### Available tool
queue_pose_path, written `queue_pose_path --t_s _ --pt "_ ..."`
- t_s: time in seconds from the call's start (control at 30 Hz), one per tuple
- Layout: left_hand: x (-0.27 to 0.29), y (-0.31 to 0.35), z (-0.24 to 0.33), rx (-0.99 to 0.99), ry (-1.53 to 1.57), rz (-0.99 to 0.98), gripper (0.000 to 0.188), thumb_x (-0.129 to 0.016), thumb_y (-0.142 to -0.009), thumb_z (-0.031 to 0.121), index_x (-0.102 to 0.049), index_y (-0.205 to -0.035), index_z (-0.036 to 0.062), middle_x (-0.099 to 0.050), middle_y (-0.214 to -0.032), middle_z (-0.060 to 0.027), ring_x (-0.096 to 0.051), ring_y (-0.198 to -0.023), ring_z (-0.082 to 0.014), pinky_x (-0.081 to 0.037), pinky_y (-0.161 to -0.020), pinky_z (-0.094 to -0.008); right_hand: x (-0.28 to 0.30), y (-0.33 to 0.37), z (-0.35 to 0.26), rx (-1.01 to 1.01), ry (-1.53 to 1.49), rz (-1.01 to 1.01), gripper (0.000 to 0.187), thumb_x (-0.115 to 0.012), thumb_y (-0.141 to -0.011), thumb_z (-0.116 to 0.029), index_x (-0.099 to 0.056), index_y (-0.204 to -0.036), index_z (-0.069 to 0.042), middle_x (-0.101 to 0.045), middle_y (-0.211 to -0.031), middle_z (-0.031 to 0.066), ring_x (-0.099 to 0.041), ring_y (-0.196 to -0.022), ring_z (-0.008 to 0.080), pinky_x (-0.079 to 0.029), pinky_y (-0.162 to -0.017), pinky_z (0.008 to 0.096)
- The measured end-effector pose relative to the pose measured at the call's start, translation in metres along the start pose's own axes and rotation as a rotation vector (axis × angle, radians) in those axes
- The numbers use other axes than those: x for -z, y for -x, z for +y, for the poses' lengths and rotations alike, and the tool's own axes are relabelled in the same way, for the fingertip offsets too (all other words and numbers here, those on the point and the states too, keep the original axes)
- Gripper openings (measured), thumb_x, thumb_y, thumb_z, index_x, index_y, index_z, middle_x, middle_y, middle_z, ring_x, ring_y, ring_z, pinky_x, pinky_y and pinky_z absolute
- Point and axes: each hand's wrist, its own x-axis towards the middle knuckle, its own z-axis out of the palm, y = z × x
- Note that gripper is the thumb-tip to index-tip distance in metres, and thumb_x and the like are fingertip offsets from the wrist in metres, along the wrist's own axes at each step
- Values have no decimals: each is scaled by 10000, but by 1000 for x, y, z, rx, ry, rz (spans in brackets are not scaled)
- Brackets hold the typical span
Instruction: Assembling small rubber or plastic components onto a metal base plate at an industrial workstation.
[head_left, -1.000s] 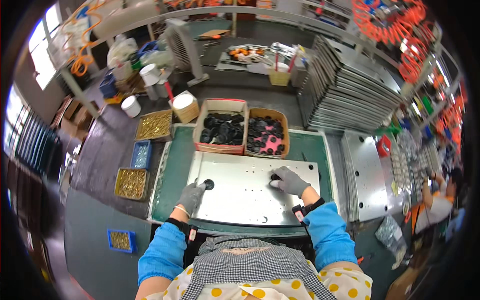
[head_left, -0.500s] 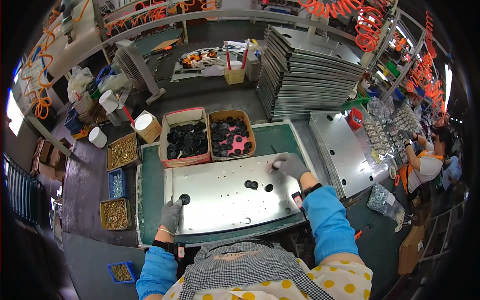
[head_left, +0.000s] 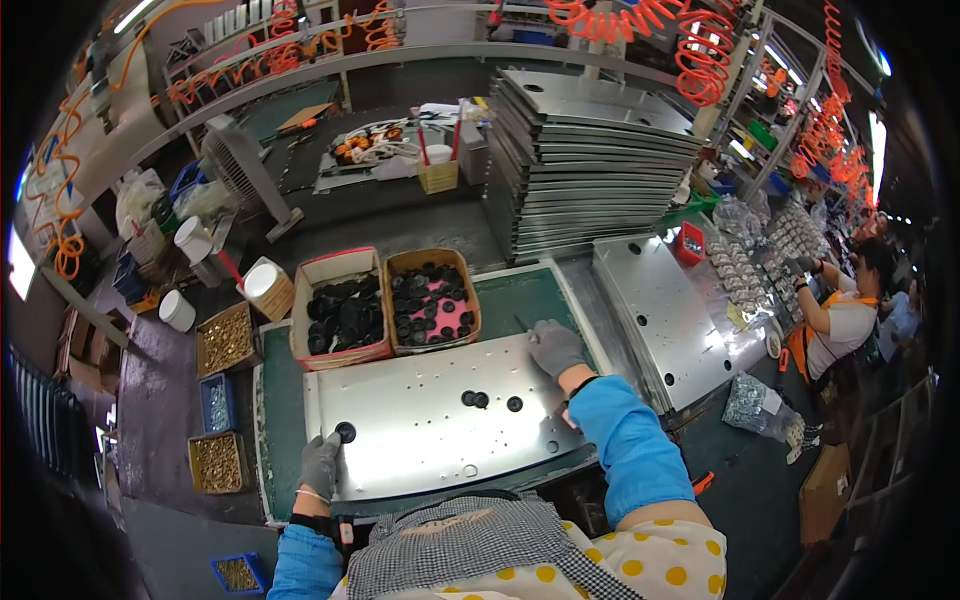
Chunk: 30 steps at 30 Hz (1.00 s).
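Note:
A bright metal panel [head_left: 430, 440] with small holes lies on the green work mat [head_left: 545, 295]. My left hand [head_left: 320, 468], in a grey glove, is closed at the panel's left edge, beside a black round plug [head_left: 346, 432]. At the far right corner, my gloved right hand [head_left: 557, 349] curls over the panel's edge; its fingertips are partly hidden. Two black plugs [head_left: 475, 399] sit side by side right of the panel's middle, with a dark round spot [head_left: 515, 404] to their right. A thin dark tool [head_left: 520, 322] lies on the mat just beyond my right hand.
Two boxes of black plugs, one red-rimmed [head_left: 300, 270] and one cardboard [head_left: 470, 275], stand behind the panel. Bins of screws [head_left: 218, 462] line the left. A tall stack of metal panels [head_left: 600, 170] rises behind; another panel [head_left: 650, 310] lies right. A co-worker [head_left: 840, 320] is at the far right.
The whole view has shifted, so the bench appears lower and further left. My right hand, blurred before, now rests at the panel's far right edge. My left hand stays at the left edge.

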Motion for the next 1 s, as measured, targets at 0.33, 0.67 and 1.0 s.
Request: queue_pose_path --t_s 0.33,0.67,1.0 --pt "-16 -4 13 -172 36 -79 373 -658 -883 348 -631 -904 -23 -516 -733 -3 -433 -645 -116 -353 -548 -307 -16 -29 46 274 -308 -172 397 -748 -815 -346 -637 -1103 -96 -587 -1157 161 -575 -1115 348 -465 -946 433" --pt "-49 -19 40 -139 -19 -94 374 -657 -885 349 -631 -902 -23 -521 -738 -6 -438 -647 -117 -358 -550 -307 -25 -89 72 318 -478 -548 375 -873 -705 -254 -665 -954 -66 -682 -904 86 -645 -804 235 -509 -678 385" --pt "-52 -19 47 -107 -40 -86 374 -656 -887 350 -630 -900 -23 -527 -743 -9 -443 -649 -119 -363 -553 -308 14 -96 50 280 -268 -726 299 -768 -817 -156 -647 -1060 -30 -677 -953 117 -674 -797 284 -528 -663 441"
